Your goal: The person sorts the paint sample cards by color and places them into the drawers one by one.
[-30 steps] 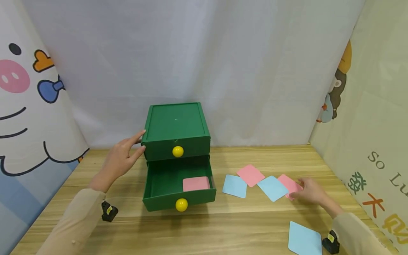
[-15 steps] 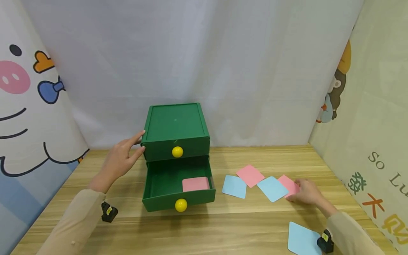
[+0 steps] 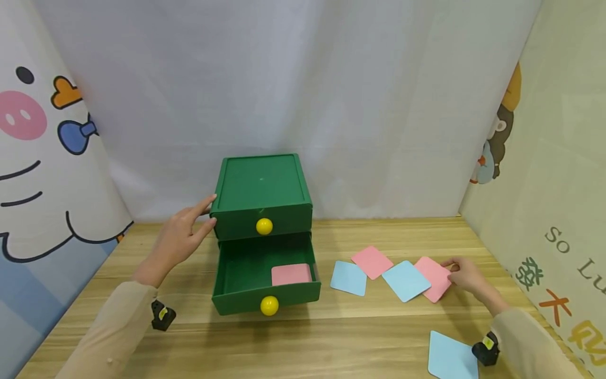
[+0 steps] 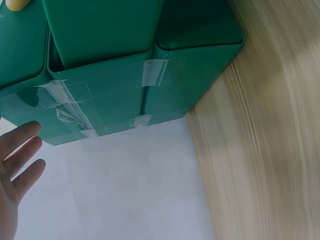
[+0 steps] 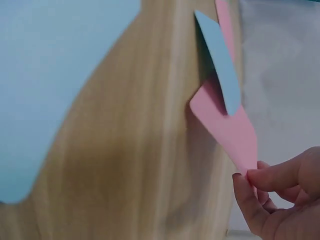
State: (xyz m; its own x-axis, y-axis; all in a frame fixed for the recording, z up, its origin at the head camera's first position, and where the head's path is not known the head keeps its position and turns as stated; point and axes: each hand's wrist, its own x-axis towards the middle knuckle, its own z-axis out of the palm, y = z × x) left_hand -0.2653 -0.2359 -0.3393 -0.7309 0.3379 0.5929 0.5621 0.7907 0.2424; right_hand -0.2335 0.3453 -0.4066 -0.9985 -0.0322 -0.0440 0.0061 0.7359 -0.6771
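Observation:
My right hand (image 3: 468, 275) pinches the corner of a pink card (image 5: 230, 130) between thumb and fingers. That card's left part lies beneath a blue card (image 3: 406, 281), which looks tilted in the right wrist view. On the left, my left hand (image 3: 176, 238) touches the upper left edge of a green drawer cabinet (image 3: 260, 181) with straight, spread fingers. The cabinet's lower drawer (image 3: 232, 300) is pulled out, and a pink card (image 3: 291, 274) lies in its right part. In the left wrist view, clear tape (image 4: 65, 100) crosses the cabinet's side beside the spread fingers.
Left of the pinched card lie another pink card (image 3: 372, 262) and a blue card (image 3: 349, 277). One more blue card (image 3: 452, 355) is near the front right, by my right wrist. Yellow knobs (image 3: 264, 226) stick out from the drawers. A pale curtain (image 3: 331, 105) hangs behind the table.
The pink card under my right hand has shifted slightly right, and more of it shows from under the blue card. My fingers now pinch its right corner. The left hand stays in place.

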